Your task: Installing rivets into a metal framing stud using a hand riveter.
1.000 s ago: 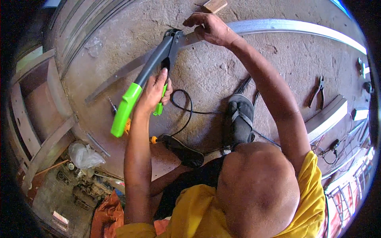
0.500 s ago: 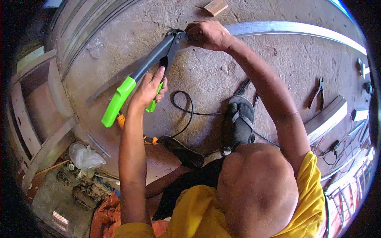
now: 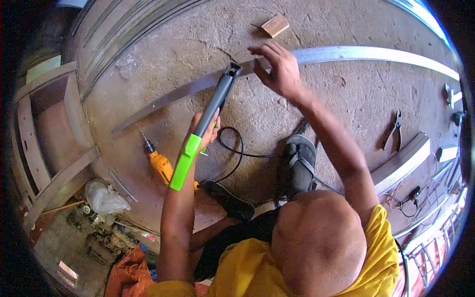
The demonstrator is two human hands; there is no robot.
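Note:
A long-handled hand tool (image 3: 213,104) with dark arms, bright green grips and a metal head is gripped in my left hand (image 3: 197,123), which is partly hidden behind the upper handle. The tool's head lies over a long, curved metal strip (image 3: 358,53) on the floor. Just right of that head, my right hand (image 3: 279,69) is raised over the strip with its fingers apart and bent, holding nothing that I can see. An orange drill (image 3: 161,163) with a bit lies below and left of the tool, partly behind its green grip.
A wooden block (image 3: 275,24) lies beyond the strip. At right are pliers (image 3: 393,133) and a metal profile (image 3: 402,163). A black cable (image 3: 237,141) loops by my feet. At left stand curved metal frames (image 3: 34,138), near a plastic bag (image 3: 104,198).
My right hand has loosened its fingers and drawn away from the tool's head. The tool has turned to a steeper angle, its handles looking closer together, uncovering the drill. The view has shifted slightly.

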